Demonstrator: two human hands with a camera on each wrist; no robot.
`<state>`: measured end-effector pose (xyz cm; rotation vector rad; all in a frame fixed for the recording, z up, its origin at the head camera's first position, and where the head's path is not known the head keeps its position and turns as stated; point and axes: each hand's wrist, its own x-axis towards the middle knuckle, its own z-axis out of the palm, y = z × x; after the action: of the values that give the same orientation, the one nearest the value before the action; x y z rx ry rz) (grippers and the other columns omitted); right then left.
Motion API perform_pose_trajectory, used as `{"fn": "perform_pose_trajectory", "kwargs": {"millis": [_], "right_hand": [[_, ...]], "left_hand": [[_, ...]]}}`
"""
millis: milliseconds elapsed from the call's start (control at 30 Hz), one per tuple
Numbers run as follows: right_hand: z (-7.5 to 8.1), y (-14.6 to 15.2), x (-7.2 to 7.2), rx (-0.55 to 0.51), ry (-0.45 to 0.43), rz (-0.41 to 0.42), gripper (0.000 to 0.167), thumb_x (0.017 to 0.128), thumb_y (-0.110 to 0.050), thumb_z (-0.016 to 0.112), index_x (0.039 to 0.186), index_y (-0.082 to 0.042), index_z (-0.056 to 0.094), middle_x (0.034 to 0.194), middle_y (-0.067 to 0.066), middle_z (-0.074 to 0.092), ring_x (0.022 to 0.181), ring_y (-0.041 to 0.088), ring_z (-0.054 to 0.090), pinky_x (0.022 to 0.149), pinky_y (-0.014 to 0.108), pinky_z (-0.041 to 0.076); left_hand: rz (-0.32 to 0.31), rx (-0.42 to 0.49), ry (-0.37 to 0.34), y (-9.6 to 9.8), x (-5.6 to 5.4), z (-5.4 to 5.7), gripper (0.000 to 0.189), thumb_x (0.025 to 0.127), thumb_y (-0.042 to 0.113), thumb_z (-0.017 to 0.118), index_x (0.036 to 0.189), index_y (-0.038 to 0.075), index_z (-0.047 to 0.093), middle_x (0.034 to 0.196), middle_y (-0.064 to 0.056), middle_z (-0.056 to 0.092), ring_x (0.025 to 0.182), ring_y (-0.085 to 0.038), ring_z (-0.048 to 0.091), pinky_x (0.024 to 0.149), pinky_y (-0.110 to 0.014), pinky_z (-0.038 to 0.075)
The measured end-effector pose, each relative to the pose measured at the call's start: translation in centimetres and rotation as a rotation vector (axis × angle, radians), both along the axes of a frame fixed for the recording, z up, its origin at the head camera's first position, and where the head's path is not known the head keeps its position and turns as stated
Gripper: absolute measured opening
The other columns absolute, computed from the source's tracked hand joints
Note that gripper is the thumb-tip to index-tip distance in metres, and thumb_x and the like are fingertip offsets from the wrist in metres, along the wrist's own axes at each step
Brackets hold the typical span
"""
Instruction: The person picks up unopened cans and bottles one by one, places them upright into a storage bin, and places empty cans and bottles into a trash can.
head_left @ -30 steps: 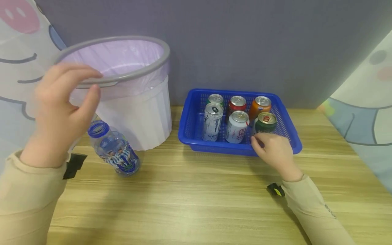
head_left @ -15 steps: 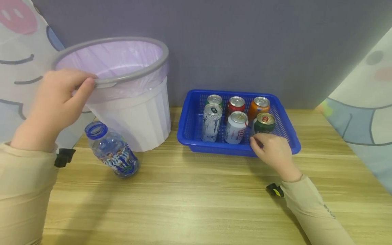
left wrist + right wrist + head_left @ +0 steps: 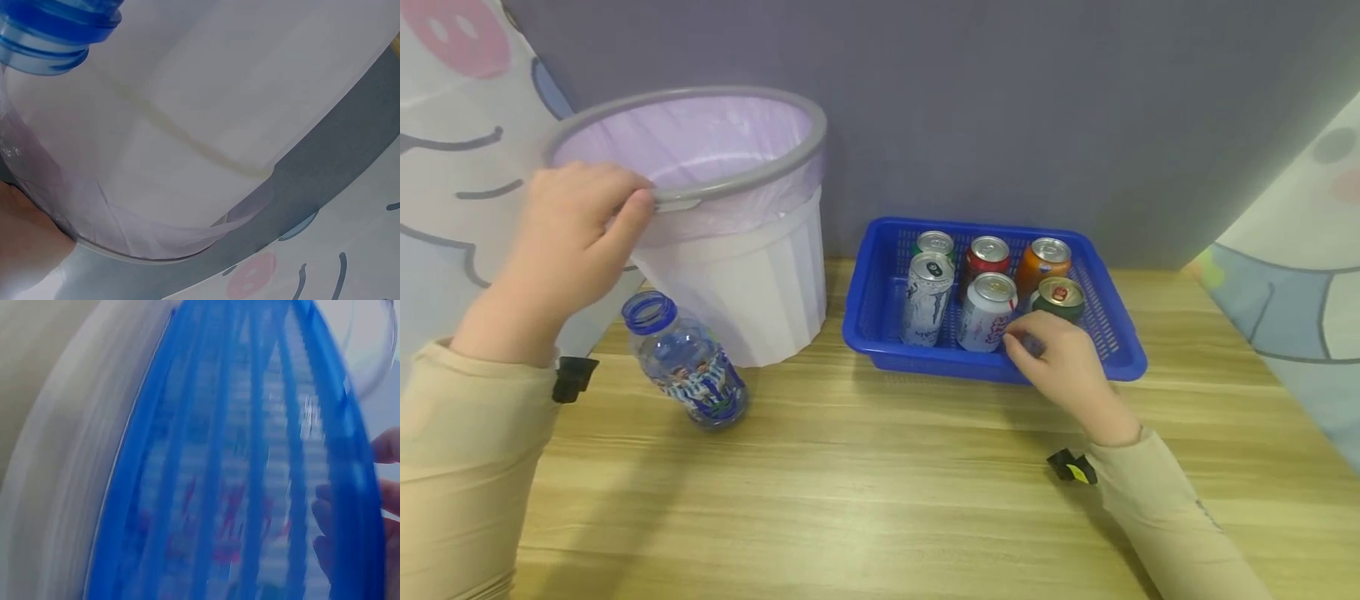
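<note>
My left hand grips the grey-rimmed trash bin, fingers over the rim and thumb outside. Below it on the table stands a clear plastic bottle with a blue neck and no cap, whose mouth also shows in the left wrist view. My right hand lies over the front edge of a blue basket. Its loosely bent fingers reach inside, close to a white can; fingertips show through the basket's slats in the right wrist view. A dark green can is partly hidden behind this hand.
Beside the white can stands a tall silver-white can. Behind are a green can, a red can and an orange can. A grey panel backs the wooden table. A purple liner lines the bin.
My left hand has come down onto the bin's rim and taken hold of it. My right hand has slid a little left along the basket edge, from the green can toward the white one.
</note>
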<state>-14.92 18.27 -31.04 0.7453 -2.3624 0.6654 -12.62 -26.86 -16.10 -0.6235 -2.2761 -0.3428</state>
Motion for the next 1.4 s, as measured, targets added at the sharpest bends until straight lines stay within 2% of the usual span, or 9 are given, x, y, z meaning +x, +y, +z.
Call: {"fn": "perform_pose_trajectory", "kwargs": {"millis": [133, 300, 400, 500, 600, 700, 867, 1100, 1400], "right_hand": [[-0.1, -3.4, 0.2, -0.089, 0.099, 0.207, 0.010, 0.076, -0.005, 0.067, 0.085, -0.001, 0.068, 0.092, 0.012, 0.067, 0.089, 0.028, 0.061, 0.079, 0.038, 0.048], [-0.2, -8.8, 1.0, -0.180, 0.161, 0.468, 0.011, 0.076, -0.005, 0.066, 0.086, -0.002, 0.068, 0.093, 0.011, 0.067, 0.089, 0.026, 0.062, 0.082, 0.035, 0.051], [-0.4, -12.2, 1.5, -0.175, 0.060, 0.584, 0.014, 0.077, -0.005, 0.067, 0.090, -0.002, 0.067, 0.094, 0.010, 0.068, 0.091, 0.024, 0.063, 0.086, 0.033, 0.052], [-0.7, -15.2, 2.0, -0.134, -0.179, 0.638, 0.020, 0.079, -0.008, 0.069, 0.098, -0.002, 0.067, 0.100, 0.010, 0.068, 0.096, 0.022, 0.063, 0.091, 0.029, 0.051], [-0.9, -18.0, 2.1, -0.097, -0.452, 0.647, 0.029, 0.083, -0.012, 0.068, 0.110, -0.002, 0.064, 0.109, 0.010, 0.066, 0.101, 0.020, 0.062, 0.093, 0.023, 0.048], [-1.2, -20.6, 1.9, -0.129, -0.685, 0.662, 0.036, 0.086, -0.014, 0.067, 0.118, 0.000, 0.059, 0.116, 0.014, 0.064, 0.105, 0.022, 0.060, 0.094, 0.020, 0.046], [-1.8, -23.9, 1.6, -0.273, -0.916, 0.605, 0.045, 0.085, -0.015, 0.069, 0.125, -0.001, 0.054, 0.121, 0.017, 0.060, 0.109, 0.024, 0.058, 0.092, 0.020, 0.047], [-2.5, -27.6, 1.8, -0.285, -0.974, 0.430, 0.067, 0.077, -0.031, 0.077, 0.134, -0.011, 0.048, 0.128, 0.004, 0.057, 0.116, 0.015, 0.053, 0.093, 0.022, 0.045], [-2.8, -29.7, 2.2, -0.294, -0.866, 0.423, 0.081, 0.069, -0.028, 0.084, 0.136, -0.008, 0.043, 0.129, 0.005, 0.052, 0.114, 0.017, 0.052, 0.088, 0.017, 0.044]], "left_hand": [[0.010, 0.005, -0.002, 0.2, 0.0, 0.0, 0.031, 0.093, 0.018, 0.038, 0.080, -0.004, 0.056, 0.069, -0.018, 0.051, 0.066, -0.030, 0.037, 0.066, -0.048, 0.024], [0.014, 0.009, -0.007, 0.3, 0.0, -0.1, 0.031, 0.094, 0.019, 0.039, 0.081, -0.003, 0.056, 0.069, -0.017, 0.050, 0.066, -0.030, 0.036, 0.065, -0.047, 0.023], [0.017, 0.017, -0.014, 0.1, 0.1, -0.2, 0.032, 0.093, 0.020, 0.038, 0.082, -0.003, 0.057, 0.070, -0.018, 0.050, 0.067, -0.030, 0.035, 0.066, -0.048, 0.023], [0.010, 0.013, -0.002, 0.0, 0.2, -0.2, 0.032, 0.094, 0.020, 0.038, 0.081, -0.003, 0.056, 0.069, -0.017, 0.049, 0.066, -0.030, 0.034, 0.064, -0.047, 0.022], [0.015, 0.010, 0.005, -0.1, 0.4, -0.2, 0.032, 0.094, 0.020, 0.037, 0.080, -0.003, 0.055, 0.068, -0.016, 0.047, 0.065, -0.029, 0.033, 0.063, -0.046, 0.021], [0.029, 0.007, -0.001, 0.0, 0.4, -0.2, 0.032, 0.095, 0.020, 0.037, 0.080, -0.003, 0.055, 0.068, -0.016, 0.047, 0.065, -0.029, 0.035, 0.064, -0.046, 0.022], [0.019, -0.012, 0.023, 0.0, 0.1, -0.2, 0.032, 0.095, 0.020, 0.038, 0.081, -0.003, 0.056, 0.068, -0.016, 0.048, 0.065, -0.030, 0.037, 0.063, -0.046, 0.024], [-0.006, -0.044, 0.096, -0.5, -0.7, -0.8, 0.030, 0.094, 0.020, 0.040, 0.085, -0.003, 0.058, 0.068, -0.017, 0.051, 0.063, -0.033, 0.040, 0.063, -0.047, 0.026], [-0.057, -0.043, 0.253, -0.6, -1.4, -1.4, 0.050, 0.100, 0.036, 0.033, 0.087, -0.004, 0.059, 0.066, -0.018, 0.052, 0.059, -0.035, 0.042, 0.062, -0.048, 0.027]]}}
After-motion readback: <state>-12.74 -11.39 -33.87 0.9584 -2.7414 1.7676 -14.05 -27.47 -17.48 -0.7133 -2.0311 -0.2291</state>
